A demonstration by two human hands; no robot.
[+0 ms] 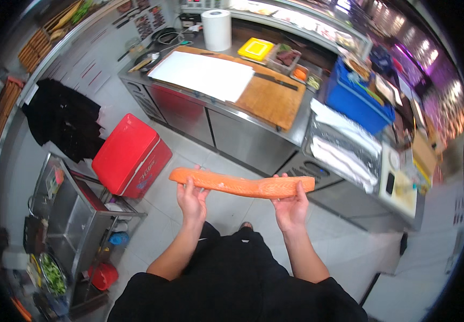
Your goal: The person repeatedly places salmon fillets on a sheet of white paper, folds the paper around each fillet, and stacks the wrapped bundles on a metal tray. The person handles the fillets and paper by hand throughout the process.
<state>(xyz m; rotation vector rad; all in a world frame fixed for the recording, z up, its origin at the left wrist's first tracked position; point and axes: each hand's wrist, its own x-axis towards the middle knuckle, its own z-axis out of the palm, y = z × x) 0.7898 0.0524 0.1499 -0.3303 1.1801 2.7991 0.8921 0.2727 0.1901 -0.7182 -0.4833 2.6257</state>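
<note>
A long strip of salmon fillet lies level across both my hands, above the tiled floor and in front of my body. My left hand grips it near its rounded left end, thumb on the near side. Close to the squared right end, my right hand holds it with the thumb over the near face. Fingertips show past the far edge; the underside of the fish is hidden. Beyond it, on the counter, white paper covers much of a wooden cutting board. A knife rests on the board.
A red cooler box stands on the floor at left, near a steel sink. On the counter are a paper roll, a yellow-lidded container, a blue bin and a tray with white sheets.
</note>
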